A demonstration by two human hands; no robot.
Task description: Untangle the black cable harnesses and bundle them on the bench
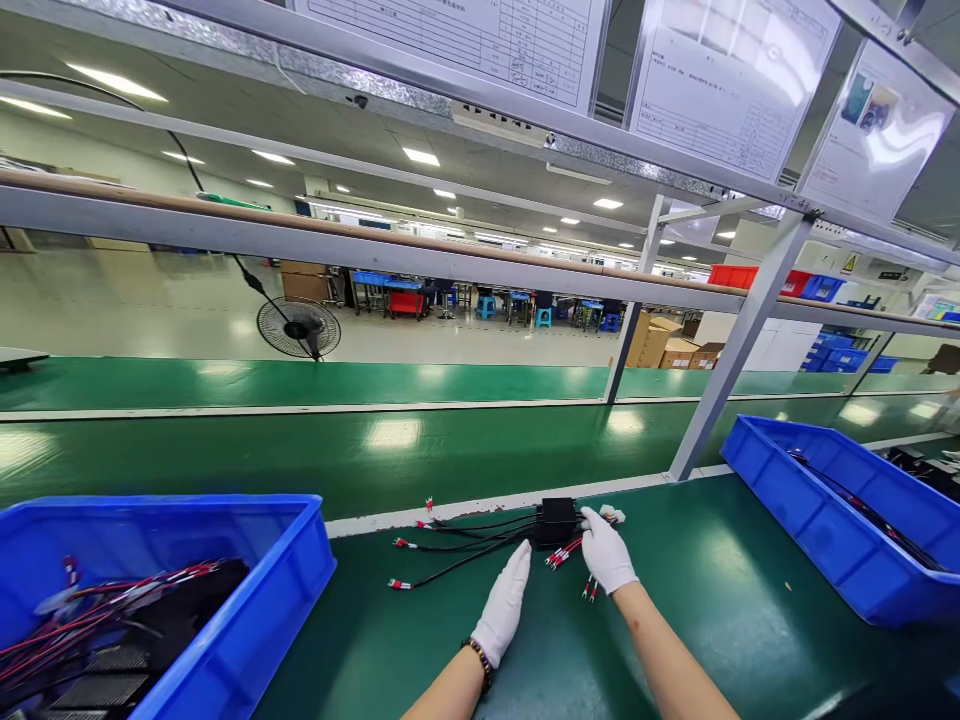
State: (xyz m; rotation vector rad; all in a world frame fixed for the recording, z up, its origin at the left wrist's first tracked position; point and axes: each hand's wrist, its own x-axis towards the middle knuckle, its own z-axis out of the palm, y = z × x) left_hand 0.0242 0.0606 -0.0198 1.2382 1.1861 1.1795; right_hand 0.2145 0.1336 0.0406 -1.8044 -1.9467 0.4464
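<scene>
Gloved left hand [504, 602] lies flat, fingers together, on black wires [457, 555]; right hand [606, 550] fingers curl on black module [556, 520].

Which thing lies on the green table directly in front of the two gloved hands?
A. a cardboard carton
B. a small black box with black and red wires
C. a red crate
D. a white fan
B: the small black box with its wires lies on the green table, between the left hand and the right hand, which touches it.
</scene>
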